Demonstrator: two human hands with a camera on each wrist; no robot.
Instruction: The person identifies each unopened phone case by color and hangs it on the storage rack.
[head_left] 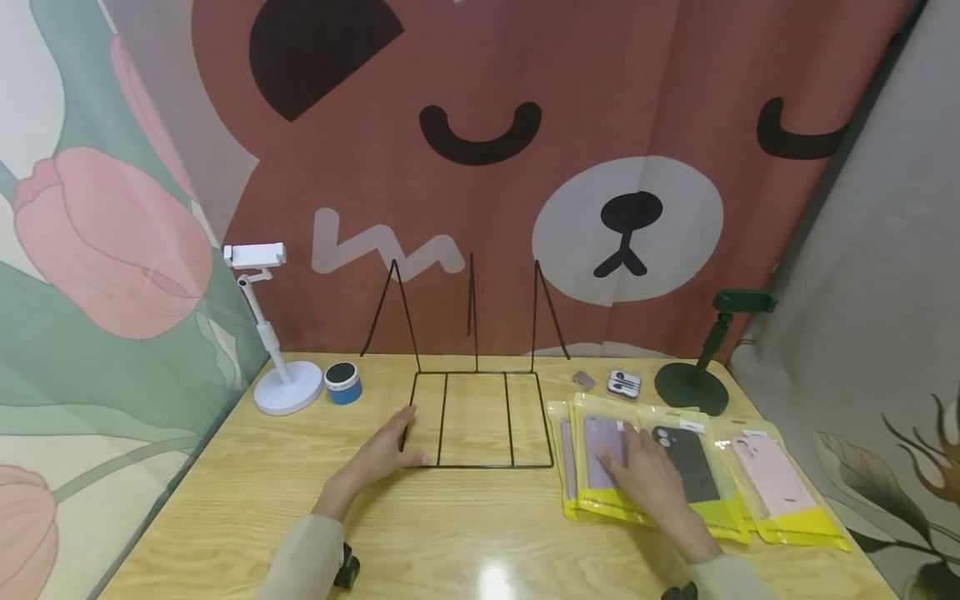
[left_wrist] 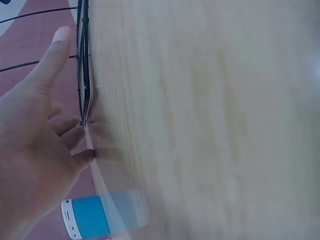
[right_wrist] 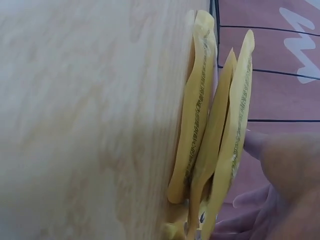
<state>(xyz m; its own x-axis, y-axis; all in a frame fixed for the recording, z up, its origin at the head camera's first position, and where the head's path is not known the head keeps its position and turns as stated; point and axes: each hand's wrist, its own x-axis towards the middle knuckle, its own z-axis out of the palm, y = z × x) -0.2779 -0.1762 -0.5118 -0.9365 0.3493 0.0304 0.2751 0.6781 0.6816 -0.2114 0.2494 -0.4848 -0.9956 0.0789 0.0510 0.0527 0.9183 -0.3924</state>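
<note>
A black wire rack (head_left: 480, 466) stands in the middle of the wooden table (head_left: 465, 533), its base flat and three prongs leaning up at the back. My left hand (head_left: 386, 450) lies with straight fingers touching the rack's front left corner; in the left wrist view the left hand (left_wrist: 35, 135) sits against the rack's wire (left_wrist: 85, 60). My right hand (head_left: 645, 471) rests flat on a yellow-edged package holding a purple phone case (head_left: 603, 442). Beside it lie a black case package (head_left: 690, 467) and a pink one (head_left: 780, 483). In the right wrist view the package edges (right_wrist: 197, 115) fan apart beside my right hand (right_wrist: 285, 170).
A white phone stand (head_left: 281, 383) and a blue round speaker (head_left: 342, 383) sit at the back left. A dark green stand (head_left: 693, 383), an earphone case (head_left: 624, 383) and a small grey item (head_left: 583, 380) sit at the back right. Patterned curtains hang close behind and beside the table.
</note>
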